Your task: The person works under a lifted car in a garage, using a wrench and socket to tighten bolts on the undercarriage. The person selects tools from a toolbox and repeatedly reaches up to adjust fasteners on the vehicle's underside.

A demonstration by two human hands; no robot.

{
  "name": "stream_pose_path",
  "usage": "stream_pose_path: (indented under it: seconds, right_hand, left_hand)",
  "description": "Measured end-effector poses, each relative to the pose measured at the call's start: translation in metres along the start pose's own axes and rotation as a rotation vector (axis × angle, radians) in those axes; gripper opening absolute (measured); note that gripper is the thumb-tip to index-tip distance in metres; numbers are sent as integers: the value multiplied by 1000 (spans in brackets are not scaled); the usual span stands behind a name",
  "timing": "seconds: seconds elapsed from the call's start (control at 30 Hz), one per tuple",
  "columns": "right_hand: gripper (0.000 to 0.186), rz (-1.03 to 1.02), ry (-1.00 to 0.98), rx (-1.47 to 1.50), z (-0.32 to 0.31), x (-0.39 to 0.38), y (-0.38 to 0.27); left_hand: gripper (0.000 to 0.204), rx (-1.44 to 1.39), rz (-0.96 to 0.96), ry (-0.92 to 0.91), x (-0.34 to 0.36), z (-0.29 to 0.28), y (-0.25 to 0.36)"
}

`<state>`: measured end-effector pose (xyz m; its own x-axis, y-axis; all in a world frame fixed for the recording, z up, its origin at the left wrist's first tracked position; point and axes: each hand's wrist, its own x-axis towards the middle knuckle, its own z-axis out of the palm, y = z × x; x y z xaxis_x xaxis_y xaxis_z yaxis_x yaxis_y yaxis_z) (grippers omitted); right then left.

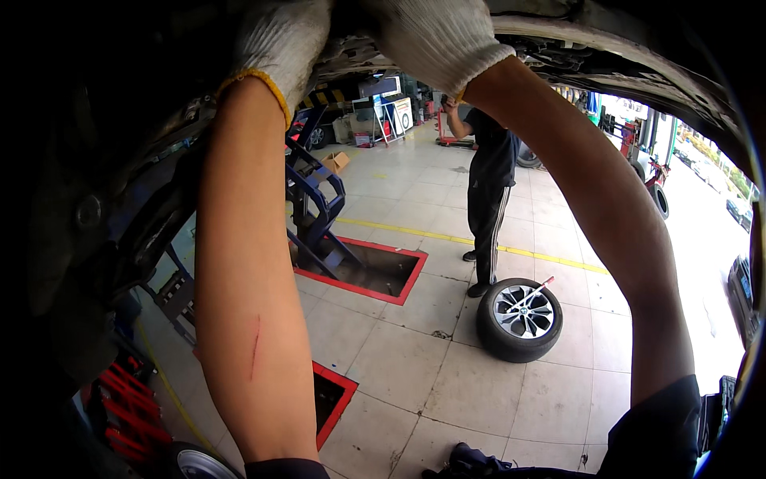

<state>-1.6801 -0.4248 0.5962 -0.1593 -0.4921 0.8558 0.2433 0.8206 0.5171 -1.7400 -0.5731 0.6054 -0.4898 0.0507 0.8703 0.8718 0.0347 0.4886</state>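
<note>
Both my arms reach up to the underside of a raised vehicle [550,60]. My left hand [283,40], in a white knit glove with a yellow-edged cuff, is at the top of the view. Beside it on the right is my right hand [435,40], gloved the same way. The fingers of both hands run into shadow and past the upper edge, so whatever they touch or hold is hidden.
A wheel [519,348] lies on the tiled floor, a red-ended tool [533,294] across its rim. Behind it stands a person [488,184] in dark clothes. Left of them, a blue lift [315,188] rises from a red-edged pit [383,267]. A cardboard box [336,162] sits farther back.
</note>
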Motion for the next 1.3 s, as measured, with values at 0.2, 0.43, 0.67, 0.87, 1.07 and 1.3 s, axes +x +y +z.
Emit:
stream_pose_path:
  seconds: [0.2, 0.43, 0.67, 0.87, 1.07, 1.3]
  right_hand:
    - [18, -30, 27, 3, 6, -2, 2]
    - [19, -45, 73, 72, 6, 4, 4]
    - [21, 3, -29, 82, 1, 8, 4]
    - [22, -52, 43, 54, 7, -6, 22]
    - [20, -48, 118, 77, 2, 2, 0]
    - [16, -54, -19, 8, 0, 5, 1]
  left_hand:
    - [39, 265, 338, -228, -7, -24, -13]
    - [29, 904, 885, 152, 24, -11, -47]
    - [34, 1019, 712, 146, 33, -4, -42]
    - [51, 583, 372, 141, 23, 21, -30]
    - [54, 953, 547, 163, 36, -2, -38]
    - [58, 769, 463, 217, 34, -1, -31]
